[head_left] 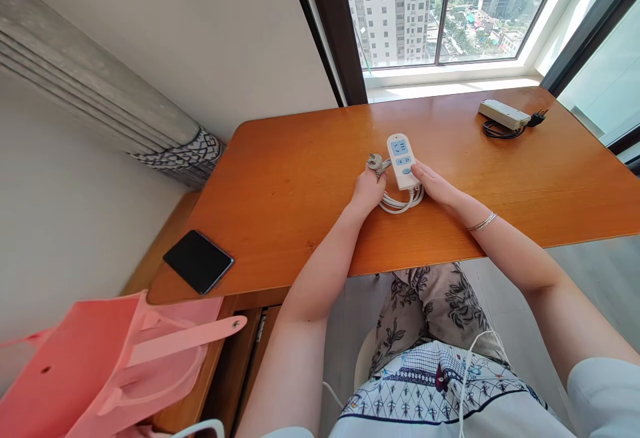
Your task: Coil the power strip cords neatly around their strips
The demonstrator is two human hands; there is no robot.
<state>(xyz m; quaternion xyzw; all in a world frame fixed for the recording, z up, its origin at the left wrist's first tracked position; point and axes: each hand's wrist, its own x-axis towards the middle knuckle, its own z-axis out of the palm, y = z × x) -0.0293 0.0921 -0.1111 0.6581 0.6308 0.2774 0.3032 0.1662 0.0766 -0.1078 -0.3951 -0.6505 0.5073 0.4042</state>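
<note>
A white power strip (403,170) with pale blue socket faces lies on the wooden table, its white cord (400,206) coiled beneath and beside it. My left hand (369,188) is closed around the cord near its grey plug (375,161), left of the strip. Against the strip's right edge rests my right hand (434,183), thumb on its face and fingers along the side; the undersides of those fingers are hidden.
A second power strip (504,115) with a black cord and plug lies at the table's back right. A black phone (199,261) is near the left front corner. Below it hangs a pink bag (115,365). The brown table (280,205) meets a window sill behind.
</note>
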